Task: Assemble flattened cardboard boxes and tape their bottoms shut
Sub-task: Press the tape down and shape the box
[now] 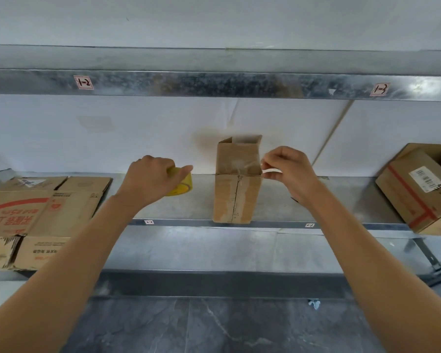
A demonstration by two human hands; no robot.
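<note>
Curled round the yellow tape roll (182,183), the left hand (148,179) grips it just left of the small box (236,197). The right hand (288,169) is at the box's right edge, finger and thumb pinching what looks like the loose tape end (271,171). A glossy band lies across the box's upper part, probably tape drawn over it, though whether it runs unbroken back to the roll cannot be told.

The small box stands on the metal shelf (316,200) at its front lip, already opened into shape, with the seam where two flaps meet turned toward the camera. I judge this box to be mid-taping: it is formed and its flaps folded, but the strip is not yet pressed down and cut.

Well to the left of the box lie flattened cartons (49,210), which seem to be work left to do. Well to its right sits a larger carton (418,189) bearing red tape and a barcode label.
</note>
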